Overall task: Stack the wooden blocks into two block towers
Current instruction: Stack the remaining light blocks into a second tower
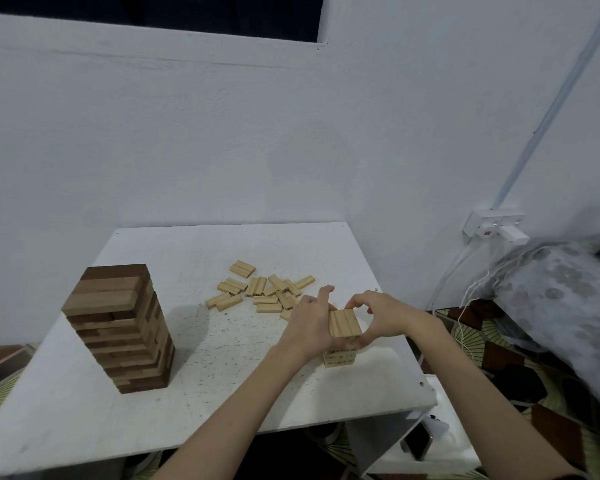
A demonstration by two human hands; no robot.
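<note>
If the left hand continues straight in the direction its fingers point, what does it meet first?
Probably the loose blocks lying just beyond the left hand, which presses the small tower. Depth is unclear; it might pass above them.

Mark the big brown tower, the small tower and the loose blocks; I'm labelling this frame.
big brown tower (118,327): head view, front face.
small tower (345,323): head view, top layer.
loose blocks (262,292): head view, middle of pile.
</note>
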